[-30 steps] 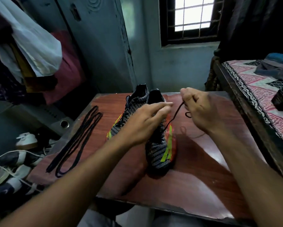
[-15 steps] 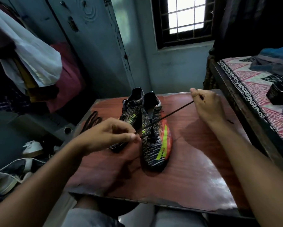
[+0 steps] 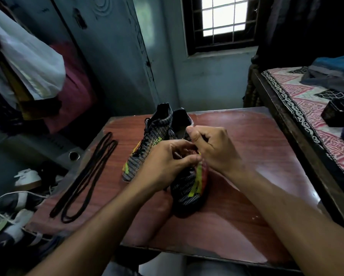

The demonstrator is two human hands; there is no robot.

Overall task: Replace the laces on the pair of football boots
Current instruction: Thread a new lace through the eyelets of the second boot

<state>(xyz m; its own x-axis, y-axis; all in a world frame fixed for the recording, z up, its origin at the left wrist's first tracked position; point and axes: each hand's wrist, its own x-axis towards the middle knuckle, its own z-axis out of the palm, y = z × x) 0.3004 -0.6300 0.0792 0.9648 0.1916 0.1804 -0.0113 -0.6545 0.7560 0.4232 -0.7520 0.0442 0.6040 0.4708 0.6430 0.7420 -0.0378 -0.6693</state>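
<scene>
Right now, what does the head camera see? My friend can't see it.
Two hands, left hand and right hand, work at the laces of one football boot on a red table. The other boot stands beside it, with loose black laces further left.

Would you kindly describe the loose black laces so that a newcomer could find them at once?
Start at the reddish wooden table in the middle of the room. The loose black laces lie in long loops along its left edge, left of the two football boots. Unlike the boots' own lacing, they are threaded through nothing.
</scene>
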